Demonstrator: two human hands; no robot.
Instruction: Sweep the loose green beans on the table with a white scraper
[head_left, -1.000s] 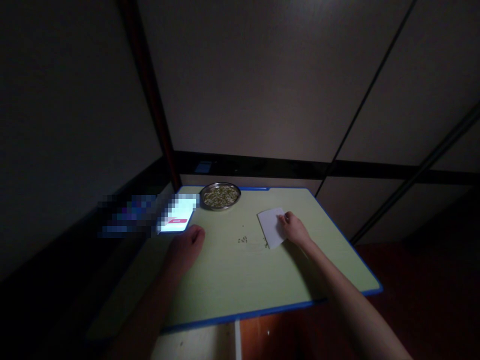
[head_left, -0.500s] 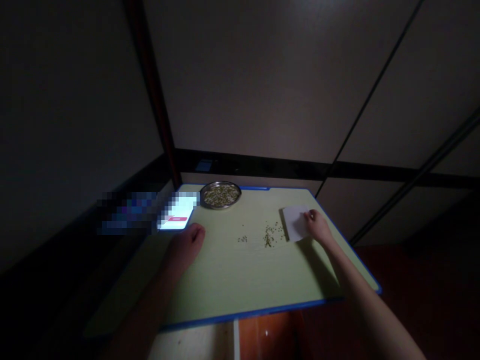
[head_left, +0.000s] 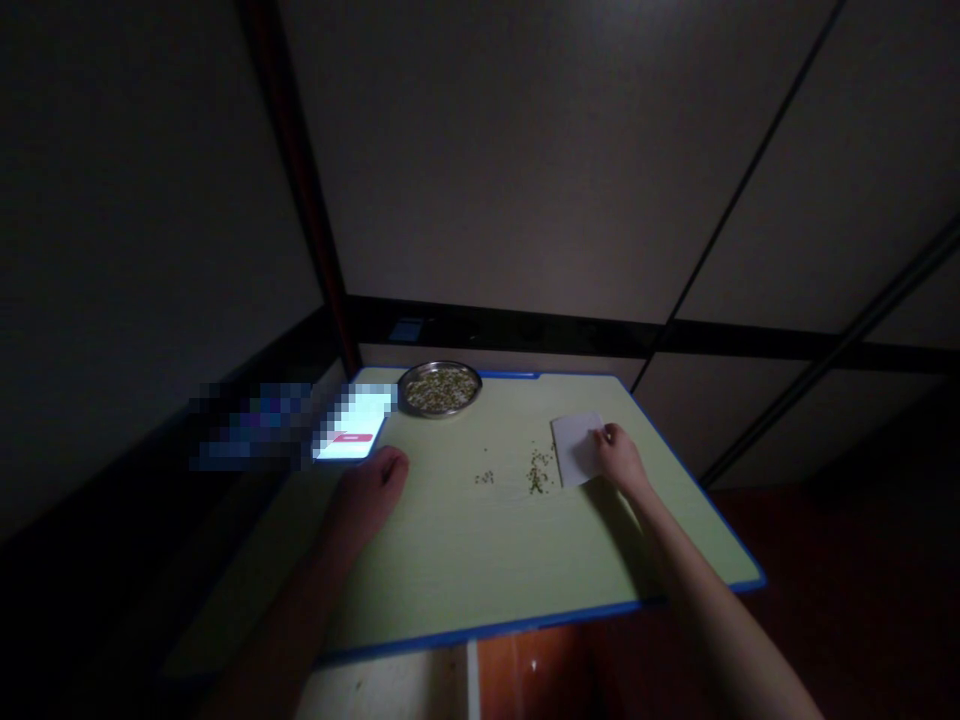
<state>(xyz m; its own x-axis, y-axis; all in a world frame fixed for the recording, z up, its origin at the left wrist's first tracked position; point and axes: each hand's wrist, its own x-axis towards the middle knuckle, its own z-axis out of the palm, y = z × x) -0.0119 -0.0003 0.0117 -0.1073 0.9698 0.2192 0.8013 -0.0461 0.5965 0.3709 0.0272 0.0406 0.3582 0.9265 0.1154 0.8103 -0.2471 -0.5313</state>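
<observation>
A white sheet of paper or card [head_left: 577, 448] is pinched in my right hand [head_left: 621, 458]. Its left edge comes down beside a scatter of small greenish seeds [head_left: 538, 474] on the pale green tabletop [head_left: 450, 560]. A smaller group of seeds [head_left: 485, 478] lies further left. My left hand [head_left: 379, 478] rests on the left part of the table with its fingers curled in; whether anything is inside them is hidden. At the back left stands a round metal plate [head_left: 440, 412] holding many seeds and paler bits.
A lit screen [head_left: 352, 425], partly pixelated, lies at the table's left edge, close to my left hand. Blue edging [head_left: 480, 632] runs around the tabletop. Behind it rises a panelled wall [head_left: 510, 180] with a dark band.
My right hand has moved left with the white sheet, bringing its edge up against the right side of the seed scatter. My left hand has stayed in place.
</observation>
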